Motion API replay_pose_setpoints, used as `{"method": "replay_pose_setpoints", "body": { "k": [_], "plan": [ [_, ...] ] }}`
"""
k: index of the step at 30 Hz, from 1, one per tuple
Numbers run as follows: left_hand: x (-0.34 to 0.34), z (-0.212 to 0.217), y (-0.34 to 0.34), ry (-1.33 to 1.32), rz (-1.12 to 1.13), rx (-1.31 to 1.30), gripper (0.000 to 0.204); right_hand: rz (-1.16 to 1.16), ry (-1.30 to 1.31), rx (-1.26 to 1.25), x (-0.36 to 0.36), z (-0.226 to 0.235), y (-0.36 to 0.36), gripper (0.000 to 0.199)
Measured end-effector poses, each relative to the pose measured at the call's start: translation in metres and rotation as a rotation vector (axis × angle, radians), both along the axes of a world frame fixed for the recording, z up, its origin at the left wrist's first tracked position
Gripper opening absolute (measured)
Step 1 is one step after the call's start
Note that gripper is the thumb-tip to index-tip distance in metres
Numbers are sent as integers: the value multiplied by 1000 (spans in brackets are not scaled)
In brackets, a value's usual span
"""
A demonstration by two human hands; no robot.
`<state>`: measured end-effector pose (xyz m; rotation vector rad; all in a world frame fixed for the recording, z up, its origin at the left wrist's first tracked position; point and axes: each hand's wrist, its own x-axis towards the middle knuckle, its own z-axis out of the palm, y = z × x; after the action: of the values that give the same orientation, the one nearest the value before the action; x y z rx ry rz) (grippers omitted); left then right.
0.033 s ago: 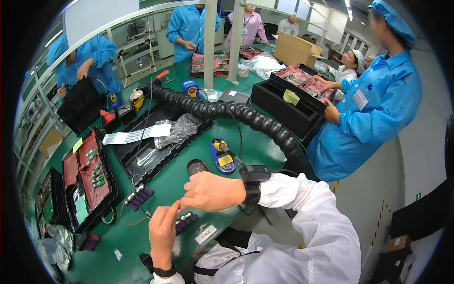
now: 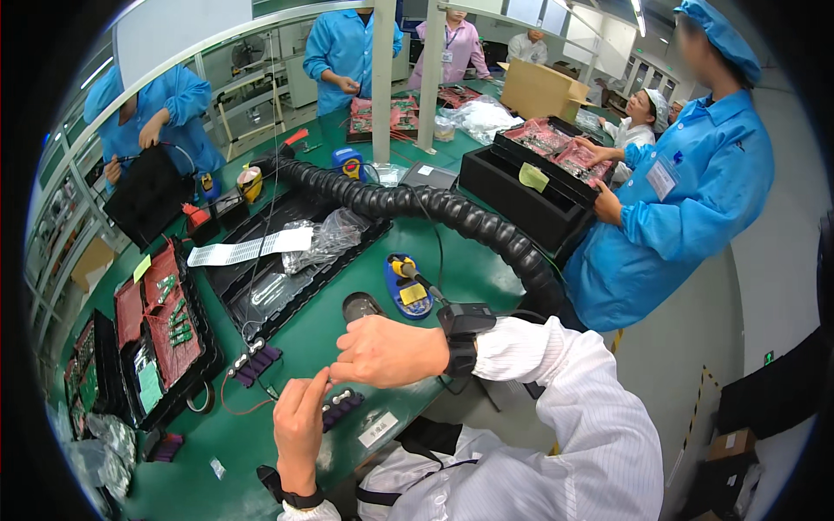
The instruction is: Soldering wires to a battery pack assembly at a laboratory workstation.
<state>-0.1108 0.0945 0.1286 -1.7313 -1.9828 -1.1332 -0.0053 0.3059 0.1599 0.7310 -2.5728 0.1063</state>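
Observation:
My left hand (image 2: 298,427) and my right hand (image 2: 393,352) meet at their fingertips above the near edge of the green table (image 2: 261,460). Both are closed in a pinch; whatever is between the fingers is too small to make out. Just under them, partly hidden by my left hand, lies a dark purple block with white round tops (image 2: 345,406). A similar purple block (image 2: 253,363) sits farther left, with a thin red wire looping from it toward my left hand. Beyond my right hand stands a small round dark dish (image 2: 360,306).
A soldering iron (image 2: 412,273) rests in a blue stand (image 2: 408,295). A black ribbed hose (image 2: 434,208) arches across the table. Black trays (image 2: 287,286) and a case with green circuit boards (image 2: 178,326) lie left. A co-worker in blue (image 2: 686,200) handles a black box (image 2: 521,187) at right.

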Motion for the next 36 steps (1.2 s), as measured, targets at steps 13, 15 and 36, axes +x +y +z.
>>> {"method": "replay_pose_setpoints", "body": {
  "k": [13, 15, 36],
  "plan": [
    [2, 3, -2, -26, 66, 34, 22, -6, 104, -38, 1, 1, 3, 8],
    [2, 3, -2, -17, 60, 41, 22, 17, 90, -49, 1, 1, 2, 7],
    [-1, -4, -4, 42, 63, -2, 26, 43, 81, -33, -3, -5, 2, 9]
  ]
}}
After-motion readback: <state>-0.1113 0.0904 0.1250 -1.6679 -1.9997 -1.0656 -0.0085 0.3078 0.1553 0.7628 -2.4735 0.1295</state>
